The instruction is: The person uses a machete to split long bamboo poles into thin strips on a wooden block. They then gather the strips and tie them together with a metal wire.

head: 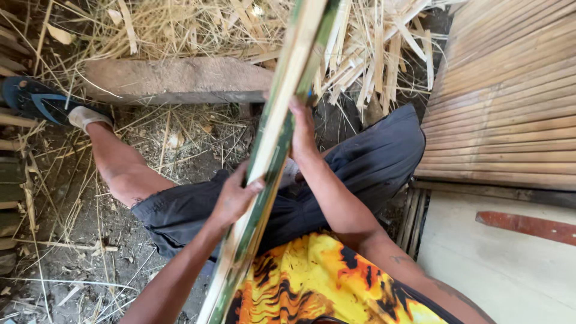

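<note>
Gripping bamboo strip (pixel 277 129), left hand (pixel 235 197) low, right hand (pixel 302 129) higher

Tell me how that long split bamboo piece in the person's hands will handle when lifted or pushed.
The split bamboo piece is long and thin, so it will probably flex and whip at its free ends. It looks light for its length, since the left hand and right hand grip it loosely. Its green skin seems smooth, perhaps slippery, and its cut edges may be sharp.
</note>
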